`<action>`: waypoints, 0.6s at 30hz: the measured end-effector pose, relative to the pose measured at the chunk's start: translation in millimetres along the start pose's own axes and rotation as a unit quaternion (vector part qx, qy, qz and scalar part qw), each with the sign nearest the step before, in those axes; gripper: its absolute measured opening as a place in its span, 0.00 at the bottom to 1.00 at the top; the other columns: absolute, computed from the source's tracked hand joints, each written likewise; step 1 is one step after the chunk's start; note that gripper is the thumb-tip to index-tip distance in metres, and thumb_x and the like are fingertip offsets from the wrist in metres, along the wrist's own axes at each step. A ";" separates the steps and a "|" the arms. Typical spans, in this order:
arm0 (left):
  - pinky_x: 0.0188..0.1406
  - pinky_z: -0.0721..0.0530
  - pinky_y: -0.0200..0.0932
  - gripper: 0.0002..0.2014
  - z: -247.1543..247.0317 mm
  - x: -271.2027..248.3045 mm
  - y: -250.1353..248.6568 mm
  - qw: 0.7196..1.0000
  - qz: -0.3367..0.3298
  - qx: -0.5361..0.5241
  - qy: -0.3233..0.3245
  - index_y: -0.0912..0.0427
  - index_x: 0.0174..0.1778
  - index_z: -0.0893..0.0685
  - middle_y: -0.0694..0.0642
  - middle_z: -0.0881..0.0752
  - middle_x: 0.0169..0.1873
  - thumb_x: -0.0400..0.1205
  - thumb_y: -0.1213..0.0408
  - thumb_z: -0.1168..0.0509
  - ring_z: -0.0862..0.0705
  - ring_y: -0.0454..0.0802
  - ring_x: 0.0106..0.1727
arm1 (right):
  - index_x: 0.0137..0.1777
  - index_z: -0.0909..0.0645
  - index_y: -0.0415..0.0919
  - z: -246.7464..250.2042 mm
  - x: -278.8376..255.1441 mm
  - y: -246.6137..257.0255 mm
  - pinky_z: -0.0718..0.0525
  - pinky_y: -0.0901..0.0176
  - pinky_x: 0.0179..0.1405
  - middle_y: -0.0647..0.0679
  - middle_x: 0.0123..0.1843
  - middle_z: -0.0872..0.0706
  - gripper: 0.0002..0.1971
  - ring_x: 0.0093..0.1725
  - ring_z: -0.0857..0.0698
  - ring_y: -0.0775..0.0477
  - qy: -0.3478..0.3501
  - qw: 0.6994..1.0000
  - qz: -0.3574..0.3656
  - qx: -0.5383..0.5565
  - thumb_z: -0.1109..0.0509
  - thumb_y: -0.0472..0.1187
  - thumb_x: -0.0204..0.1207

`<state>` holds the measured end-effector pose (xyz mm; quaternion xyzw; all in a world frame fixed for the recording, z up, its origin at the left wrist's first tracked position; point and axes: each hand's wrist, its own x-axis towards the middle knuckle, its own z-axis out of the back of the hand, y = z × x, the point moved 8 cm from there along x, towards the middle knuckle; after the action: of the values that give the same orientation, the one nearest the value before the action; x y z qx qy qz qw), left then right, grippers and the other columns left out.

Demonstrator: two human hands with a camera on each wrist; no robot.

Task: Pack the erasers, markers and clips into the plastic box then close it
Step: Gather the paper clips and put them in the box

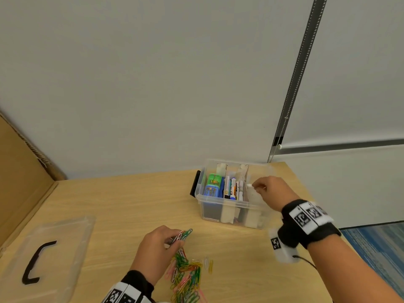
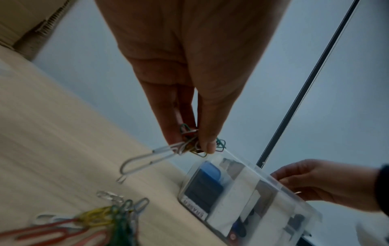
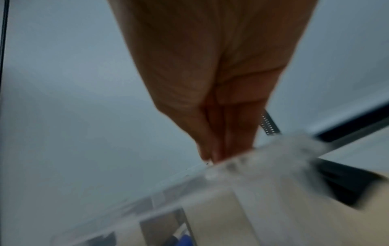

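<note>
Left hand (image 1: 156,251) fingers pinching bunch of clips (image 1: 182,234) above loose pile (image 1: 185,278) on table (image 1: 131,204); right hand (image 1: 271,190) over plastic box (image 1: 231,206), fingers closed, contents indiscernible

One plastic box (image 1: 231,207), one lid (image 1: 72,241), two hands, dozens of clips (image 1: 188,276).

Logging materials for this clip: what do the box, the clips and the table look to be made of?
Box: clear, glossy plastic; its contents show through the walls. Clips: thin bent wire, probably metal with a coloured coating; a bare silvery one shows in the left wrist view. Table: pale wood-grain surface, matte; solid wood or laminate cannot be told.
</note>
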<state>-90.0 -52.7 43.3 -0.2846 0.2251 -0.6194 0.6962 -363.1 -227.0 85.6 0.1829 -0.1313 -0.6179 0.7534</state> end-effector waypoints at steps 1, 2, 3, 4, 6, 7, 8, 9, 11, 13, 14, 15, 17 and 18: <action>0.42 0.22 0.24 0.10 1.0 2.3 -6.5 1.000 -0.006 -0.011 -0.001 0.41 0.52 0.13 0.42 0.14 0.44 0.77 0.59 0.29 0.16 0.34 0.45 | 0.60 0.16 0.42 9.9 -14.5 -5.7 0.21 0.61 0.57 0.46 0.57 0.13 0.12 0.52 0.17 0.50 -0.077 0.996 0.019 0.037 0.38 0.36 0.82; 0.43 0.21 0.24 0.10 2.0 5.6 -16.5 1.000 -0.017 -0.023 -0.003 0.40 0.51 0.14 0.41 0.14 0.44 0.77 0.59 0.29 0.16 0.34 0.45 | 0.61 0.17 0.42 15.8 -30.5 -13.2 0.21 0.60 0.58 0.46 0.57 0.13 0.12 0.54 0.17 0.49 -0.145 0.987 0.033 0.052 0.39 0.37 0.82; 0.44 0.21 0.25 0.10 2.5 10.0 -29.6 0.999 -0.031 -0.033 -0.004 0.39 0.51 0.13 0.40 0.14 0.44 0.77 0.58 0.28 0.16 0.33 0.45 | 0.63 0.18 0.41 14.8 -45.2 -21.4 0.21 0.57 0.61 0.45 0.61 0.14 0.14 0.58 0.19 0.48 -0.187 0.980 0.040 0.046 0.40 0.39 0.82; 0.46 0.20 0.26 0.10 1.7 15.2 -44.5 0.998 -0.047 -0.042 -0.003 0.40 0.51 0.13 0.39 0.14 0.44 0.77 0.58 0.29 0.16 0.33 0.46 | 0.67 0.21 0.41 8.3 -57.5 -29.5 0.23 0.55 0.65 0.46 0.66 0.17 0.16 0.64 0.21 0.47 -0.203 0.978 0.040 0.037 0.41 0.41 0.83; 0.49 0.19 0.28 0.10 -2.2 30.4 -80.3 0.995 -0.086 -0.056 -0.002 0.44 0.54 0.13 0.39 0.14 0.45 0.77 0.57 0.29 0.17 0.33 0.47 | 0.75 0.27 0.44 -9.9 -70.7 -41.8 0.29 0.55 0.73 0.50 0.75 0.24 0.21 0.72 0.27 0.49 -0.195 0.979 0.039 0.037 0.44 0.44 0.84; 0.51 0.19 0.29 0.11 -5.5 38.9 -100.7 0.993 -0.106 -0.059 -0.002 0.46 0.55 0.13 0.40 0.14 0.45 0.77 0.57 0.29 0.17 0.34 0.47 | 0.78 0.31 0.46 -17.1 -74.1 -45.3 0.31 0.56 0.75 0.53 0.77 0.28 0.22 0.74 0.29 0.51 -0.191 0.980 0.041 0.044 0.46 0.45 0.85; 0.52 0.19 0.30 0.12 -11.2 48.9 -120.8 0.990 -0.124 -0.059 -0.001 0.48 0.56 0.13 0.43 0.14 0.46 0.77 0.57 0.29 0.17 0.35 0.47 | 0.79 0.33 0.47 -21.7 -75.8 -47.6 0.32 0.57 0.75 0.56 0.79 0.31 0.23 0.75 0.31 0.53 -0.193 0.979 0.044 0.050 0.47 0.46 0.85; 0.51 0.21 0.30 0.13 -19.5 59.2 -139.4 0.989 -0.139 -0.056 0.006 0.49 0.58 0.13 0.45 0.14 0.46 0.78 0.57 0.30 0.18 0.37 0.46 | 0.80 0.35 0.48 -24.4 -76.3 -49.3 0.31 0.58 0.75 0.57 0.80 0.33 0.23 0.76 0.31 0.55 -0.200 0.977 0.048 0.058 0.47 0.46 0.85; 0.48 0.23 0.30 0.12 -40.7 80.5 -174.1 0.985 -0.167 -0.022 0.022 0.50 0.58 0.13 0.47 0.15 0.47 0.79 0.56 0.31 0.21 0.40 0.45 | 0.80 0.35 0.50 -26.4 -77.0 -51.2 0.28 0.59 0.72 0.59 0.80 0.34 0.24 0.75 0.29 0.56 -0.217 0.972 0.052 0.076 0.47 0.47 0.85; 0.50 0.22 0.37 0.10 -64.7 99.8 -201.6 0.980 -0.192 0.039 0.034 0.52 0.54 0.12 0.50 0.15 0.45 0.81 0.57 0.33 0.21 0.43 0.43 | 0.79 0.33 0.51 -27.2 -77.6 -51.4 0.25 0.60 0.69 0.59 0.80 0.32 0.23 0.73 0.27 0.56 -0.231 0.968 0.061 0.074 0.49 0.49 0.85; 0.50 0.21 0.41 0.08 -78.0 108.2 -210.6 0.977 -0.197 0.073 0.047 0.54 0.51 0.12 0.52 0.15 0.43 0.81 0.58 0.35 0.20 0.46 0.43 | 0.79 0.33 0.50 -26.9 -77.7 -50.8 0.25 0.61 0.68 0.59 0.80 0.32 0.23 0.72 0.26 0.56 -0.236 0.967 0.065 0.067 0.51 0.51 0.85; 0.51 0.20 0.44 0.08 -91.8 116.4 -216.4 0.973 -0.196 0.107 0.066 0.57 0.47 0.12 0.55 0.15 0.42 0.82 0.61 0.36 0.18 0.50 0.43 | 0.79 0.32 0.50 -27.1 -77.3 -50.8 0.25 0.62 0.67 0.58 0.79 0.32 0.25 0.72 0.26 0.56 -0.237 0.967 0.066 0.061 0.52 0.53 0.85; 0.54 0.21 0.49 0.09 -121.0 130.0 -216.1 0.959 -0.166 0.191 0.130 0.63 0.46 0.12 0.61 0.13 0.44 0.82 0.66 0.38 0.15 0.57 0.48 | 0.79 0.32 0.50 -27.9 -76.3 -51.5 0.26 0.62 0.66 0.58 0.79 0.31 0.27 0.72 0.25 0.56 -0.235 0.969 0.062 0.052 0.55 0.54 0.83; 0.54 0.20 0.50 0.09 -133.3 134.7 -212.4 0.949 -0.150 0.227 0.161 0.65 0.48 0.12 0.63 0.12 0.45 0.82 0.68 0.39 0.14 0.60 0.50 | 0.79 0.32 0.50 -28.0 -76.3 -51.6 0.25 0.62 0.66 0.58 0.79 0.31 0.27 0.71 0.24 0.57 -0.235 0.969 0.060 0.047 0.55 0.54 0.83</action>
<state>-317.0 -216.7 93.8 -0.0460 0.1420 -0.7892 0.5957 -412.2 -157.9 40.0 0.0598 -0.3440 -0.5901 0.7279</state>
